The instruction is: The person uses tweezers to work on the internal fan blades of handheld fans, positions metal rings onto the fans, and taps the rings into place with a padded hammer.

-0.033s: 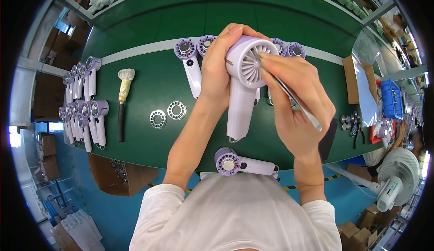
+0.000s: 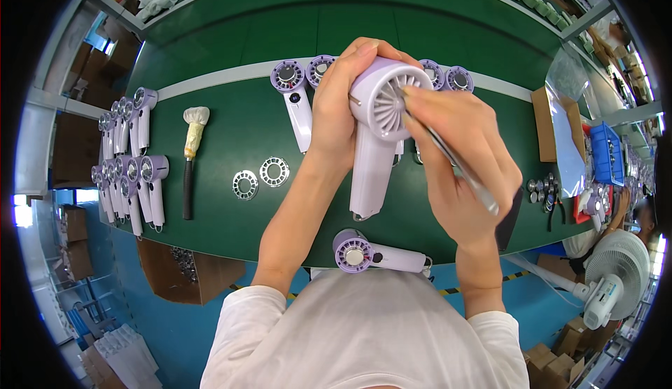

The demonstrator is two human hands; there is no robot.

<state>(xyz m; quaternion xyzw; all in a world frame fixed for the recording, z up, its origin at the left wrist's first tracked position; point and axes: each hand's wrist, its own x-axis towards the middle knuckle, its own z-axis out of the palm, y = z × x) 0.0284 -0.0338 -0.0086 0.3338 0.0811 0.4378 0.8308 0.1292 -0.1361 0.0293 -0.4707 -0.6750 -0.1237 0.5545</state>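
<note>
My left hand is wrapped around the head of a pale purple handheld fan, its handle hanging down over the table. The fan's grille side, with white radial blades, faces up toward me. My right hand pinches metal tweezers, their rear end sticking out toward the lower right. The fingertips meet near the middle of the blades and hide the tweezer tips. Another purple fan lies on its side at the table's near edge, below the held one.
Two silver ring covers and a black-handled brush lie left on the green table. Several purple fans stand far left; more lie behind my hands. Right are a cardboard box, blue bin and pliers.
My right hand has shifted very slightly right and down with the tweezers. The fan in my left hand has barely moved.
</note>
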